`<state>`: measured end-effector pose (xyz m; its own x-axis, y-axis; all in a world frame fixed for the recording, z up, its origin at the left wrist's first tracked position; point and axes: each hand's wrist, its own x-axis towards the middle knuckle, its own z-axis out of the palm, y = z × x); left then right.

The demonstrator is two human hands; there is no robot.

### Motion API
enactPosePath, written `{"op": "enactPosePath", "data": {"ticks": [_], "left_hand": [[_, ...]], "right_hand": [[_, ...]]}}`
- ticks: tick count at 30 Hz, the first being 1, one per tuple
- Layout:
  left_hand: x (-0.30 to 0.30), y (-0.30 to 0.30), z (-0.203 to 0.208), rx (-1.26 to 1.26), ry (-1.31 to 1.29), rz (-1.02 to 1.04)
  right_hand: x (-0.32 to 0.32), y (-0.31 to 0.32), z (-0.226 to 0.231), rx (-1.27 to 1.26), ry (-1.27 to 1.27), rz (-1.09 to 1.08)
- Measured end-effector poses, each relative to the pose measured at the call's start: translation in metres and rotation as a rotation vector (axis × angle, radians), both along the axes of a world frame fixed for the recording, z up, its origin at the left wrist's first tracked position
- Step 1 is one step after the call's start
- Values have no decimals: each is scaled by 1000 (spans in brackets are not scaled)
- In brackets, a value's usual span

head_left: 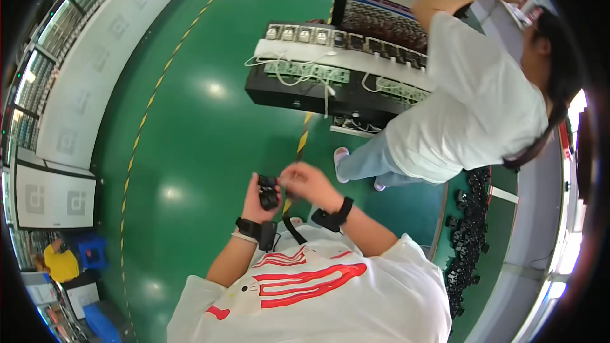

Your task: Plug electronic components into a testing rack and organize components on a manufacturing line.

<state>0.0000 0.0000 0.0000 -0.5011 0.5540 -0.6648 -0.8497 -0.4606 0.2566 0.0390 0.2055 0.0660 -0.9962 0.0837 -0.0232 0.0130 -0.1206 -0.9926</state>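
Observation:
My left hand (254,204) is closed around a few small black blocky devices (269,199), which lie stacked against the palm and fingers. Their exact kind is too small to tell. Close on its right, my right hand (305,182) has its fingers bent together in a pinch at the edge of the topmost black piece. What sits between those fingertips is hidden and slightly blurred. Both wrists wear black straps with a dark box. The two hands are held in front of my body, above the green floor.
Ahead stands a rack with a white shelf (356,58) carrying a row of small devices, cables and green circuit boards. A person in a white shirt (470,101) reaches up at its right. Many black devices (467,241) lie along the right. A seated person in yellow (61,263) is far left.

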Motion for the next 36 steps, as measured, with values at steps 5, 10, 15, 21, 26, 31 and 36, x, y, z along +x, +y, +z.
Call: {"op": "enactPosePath", "data": {"ticks": [5, 10, 15, 21, 26, 31, 36], "left_hand": [[-89, -88, 22, 19, -22, 268], [-129, -72, -16, -236, 18, 136], [-206, -20, -23, -298, -108, 54], [-335, 95, 32, -302, 309, 8], [-398, 141, 55, -212, 439, -122], [-449, 146, 43, -214, 433, -262], [-508, 137, 25, -252, 421, -432]], "right_hand": [[-93, -17, -8, -1227, -181, -121], [-156, 35, -35, -1167, -66, -70], [-223, 87, -39, -1066, -62, 14], [-314, 144, -29, -659, -259, -439], [-385, 200, -55, -91, -300, -819], [-407, 214, -84, 463, -188, -984], [-422, 213, -100, 559, -192, -996]]}}
